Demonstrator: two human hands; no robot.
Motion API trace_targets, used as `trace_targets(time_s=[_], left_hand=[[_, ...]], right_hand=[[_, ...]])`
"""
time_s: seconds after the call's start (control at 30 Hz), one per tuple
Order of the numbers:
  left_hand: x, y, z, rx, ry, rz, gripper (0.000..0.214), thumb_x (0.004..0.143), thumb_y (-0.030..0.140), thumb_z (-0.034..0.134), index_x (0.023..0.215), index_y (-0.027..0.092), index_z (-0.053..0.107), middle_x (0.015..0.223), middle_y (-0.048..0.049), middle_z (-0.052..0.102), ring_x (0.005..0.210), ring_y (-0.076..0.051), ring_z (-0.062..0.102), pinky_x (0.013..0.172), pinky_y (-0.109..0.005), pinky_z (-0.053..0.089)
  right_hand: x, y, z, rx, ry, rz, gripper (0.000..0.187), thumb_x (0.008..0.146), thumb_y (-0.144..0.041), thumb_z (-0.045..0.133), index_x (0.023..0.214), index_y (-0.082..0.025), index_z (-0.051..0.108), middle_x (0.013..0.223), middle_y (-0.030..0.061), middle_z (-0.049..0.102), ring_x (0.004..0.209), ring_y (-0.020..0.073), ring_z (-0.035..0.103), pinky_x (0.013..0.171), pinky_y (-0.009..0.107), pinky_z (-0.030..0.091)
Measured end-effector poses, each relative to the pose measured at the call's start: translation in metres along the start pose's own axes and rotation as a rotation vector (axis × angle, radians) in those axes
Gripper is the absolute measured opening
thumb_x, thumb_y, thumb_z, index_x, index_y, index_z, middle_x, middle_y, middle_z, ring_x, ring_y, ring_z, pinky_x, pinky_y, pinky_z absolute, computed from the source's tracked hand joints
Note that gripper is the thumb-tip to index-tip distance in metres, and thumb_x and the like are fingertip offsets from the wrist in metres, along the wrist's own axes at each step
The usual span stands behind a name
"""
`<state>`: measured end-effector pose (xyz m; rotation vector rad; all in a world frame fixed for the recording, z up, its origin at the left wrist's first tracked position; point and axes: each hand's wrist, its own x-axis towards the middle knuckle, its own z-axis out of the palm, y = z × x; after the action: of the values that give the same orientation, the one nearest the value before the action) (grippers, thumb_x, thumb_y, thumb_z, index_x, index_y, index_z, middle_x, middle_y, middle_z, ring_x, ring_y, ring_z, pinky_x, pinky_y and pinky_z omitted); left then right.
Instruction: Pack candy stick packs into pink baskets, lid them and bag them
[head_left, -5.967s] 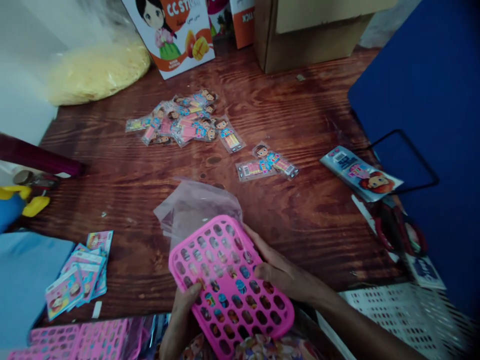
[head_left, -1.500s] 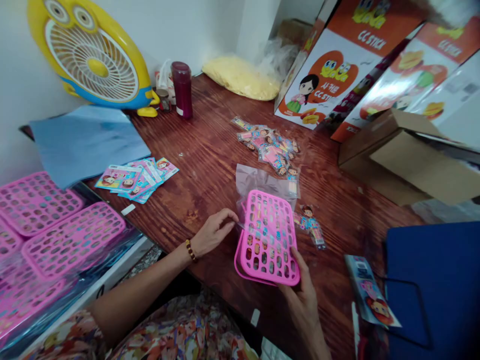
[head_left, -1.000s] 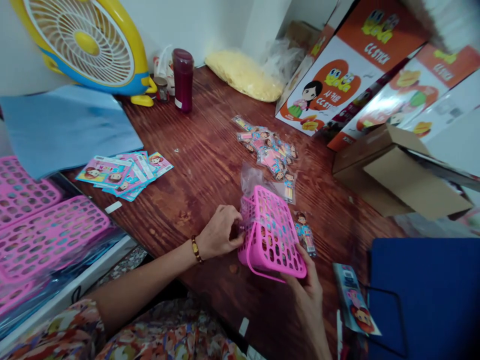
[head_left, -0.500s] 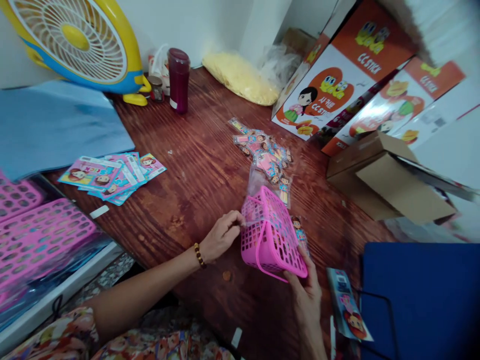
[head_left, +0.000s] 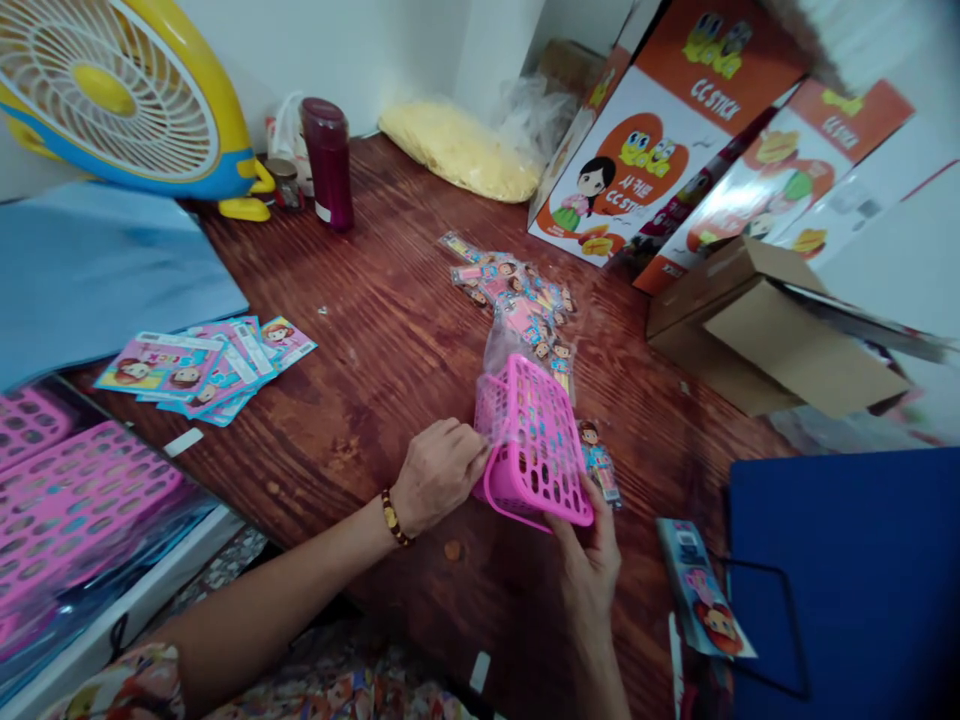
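Note:
A pink plastic basket [head_left: 546,440] with a holed bottom and a thin handle lies tipped on its side in front of me. My right hand [head_left: 589,565] grips its near end, thumb below and fingers along the side. A clear plastic bag [head_left: 501,345] covers the far part of the basket. My left hand [head_left: 441,475] is closed at the basket's left side, pinching the bag's edge. Beyond the basket lies a heap of small cartoon-printed sachets [head_left: 525,305]. One loose sachet [head_left: 598,462] is just to its right.
Printed cards [head_left: 202,365] are fanned out at left, near pink baskets [head_left: 82,500] in a box. A yellow fan [head_left: 187,100], a dark red bottle [head_left: 328,165], printed cartons [head_left: 630,150], an open cardboard box [head_left: 712,340] and a blue folder [head_left: 847,580] surround the work area.
My left hand has pulled the bag's edge nearer along the basket, its wrist turning over. The basket and my right hand have shifted slightly; the whole view has moved a little too.

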<state>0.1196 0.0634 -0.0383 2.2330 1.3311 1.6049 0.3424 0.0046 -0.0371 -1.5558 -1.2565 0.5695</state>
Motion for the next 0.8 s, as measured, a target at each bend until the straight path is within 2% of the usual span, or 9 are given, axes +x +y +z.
trace_targets(time_s=[0.1,0.27,0.37,0.43,0.53,0.57,0.63,0.73,0.8], left_hand=[[-0.026,-0.004,-0.001,-0.055,-0.051,-0.097,0.018,0.096,0.02,0.044,0.082,0.019,0.055,0.07,0.0007,0.058,0.063,-0.012,0.054,0.063,-0.024,0.044],[-0.071,-0.013,-0.012,-0.101,-0.117,-0.323,0.014,0.098,0.021,0.041,0.093,0.02,0.054,0.078,0.0009,0.062,0.066,-0.011,0.06,0.065,-0.023,0.048],[-0.083,-0.016,-0.022,-0.146,-0.16,-0.477,0.019,0.099,0.032,0.042,0.109,0.02,0.053,0.093,-0.0036,0.066,0.083,-0.015,0.066,0.076,-0.028,0.053],[-0.084,-0.019,-0.025,-0.181,-0.196,-0.446,0.048,0.094,0.048,0.05,0.131,0.018,0.044,0.118,-0.0119,0.062,0.107,-0.023,0.064,0.093,-0.038,0.052],[-0.075,-0.024,-0.023,-0.224,-0.308,-0.333,0.095,0.08,0.059,0.067,0.152,0.02,0.019,0.15,-0.0178,0.039,0.136,-0.032,0.043,0.112,-0.05,0.039],[-0.07,-0.025,-0.02,-0.237,-0.335,-0.321,0.099,0.079,0.056,0.07,0.154,0.022,0.015,0.153,-0.0166,0.035,0.14,-0.032,0.039,0.114,-0.05,0.037],[-0.062,-0.025,-0.013,-0.252,-0.328,-0.315,0.093,0.082,0.046,0.07,0.154,0.026,0.014,0.153,-0.0133,0.037,0.139,-0.03,0.041,0.113,-0.047,0.039],[-0.057,-0.018,-0.004,-0.226,-0.219,-0.337,0.08,0.085,0.04,0.067,0.152,0.028,0.024,0.147,-0.0104,0.047,0.131,-0.027,0.052,0.108,-0.042,0.045],[-0.059,-0.013,0.0,-0.183,-0.137,-0.407,0.074,0.085,0.04,0.068,0.148,0.027,0.032,0.142,-0.0105,0.052,0.125,-0.026,0.056,0.104,-0.04,0.049]], right_hand=[[-0.01,0.001,0.015,-0.08,0.009,-0.058,0.057,0.081,-0.035,0.07,0.134,-0.019,0.055,0.137,0.0121,0.056,0.123,0.0259,0.054,0.107,0.044,0.041],[-0.032,0.015,0.036,-0.137,0.017,-0.124,0.071,0.08,-0.035,0.072,0.143,-0.02,0.043,0.139,0.0142,0.051,0.125,0.0275,0.051,0.105,0.046,0.043],[-0.033,0.02,0.036,-0.125,-0.024,-0.157,0.075,0.08,-0.035,0.074,0.145,-0.02,0.04,0.139,0.0151,0.05,0.127,0.0284,0.05,0.105,0.047,0.043],[-0.031,0.022,0.031,-0.124,-0.059,-0.185,0.077,0.08,-0.035,0.074,0.146,-0.021,0.038,0.141,0.0144,0.049,0.13,0.0285,0.048,0.108,0.049,0.041],[-0.029,0.027,0.026,-0.092,-0.168,-0.198,0.086,0.077,-0.035,0.077,0.15,-0.024,0.033,0.149,0.0129,0.044,0.136,0.0294,0.043,0.112,0.049,0.038],[-0.029,0.029,0.026,-0.075,-0.199,-0.195,0.086,0.078,-0.034,0.077,0.151,-0.024,0.033,0.149,0.0124,0.045,0.137,0.0291,0.043,0.111,0.048,0.04],[-0.029,0.03,0.028,-0.058,-0.211,-0.193,0.073,0.084,-0.031,0.07,0.149,-0.024,0.037,0.145,0.0115,0.051,0.133,0.0273,0.049,0.109,0.045,0.044],[-0.028,0.02,0.034,-0.09,-0.097,-0.209,0.049,0.092,-0.027,0.059,0.14,-0.022,0.051,0.133,0.011,0.062,0.121,0.0245,0.06,0.103,0.041,0.049],[-0.029,0.008,0.036,-0.135,-0.02,-0.241,0.041,0.092,-0.027,0.06,0.132,-0.02,0.058,0.124,0.0108,0.068,0.113,0.0238,0.065,0.098,0.038,0.053]])
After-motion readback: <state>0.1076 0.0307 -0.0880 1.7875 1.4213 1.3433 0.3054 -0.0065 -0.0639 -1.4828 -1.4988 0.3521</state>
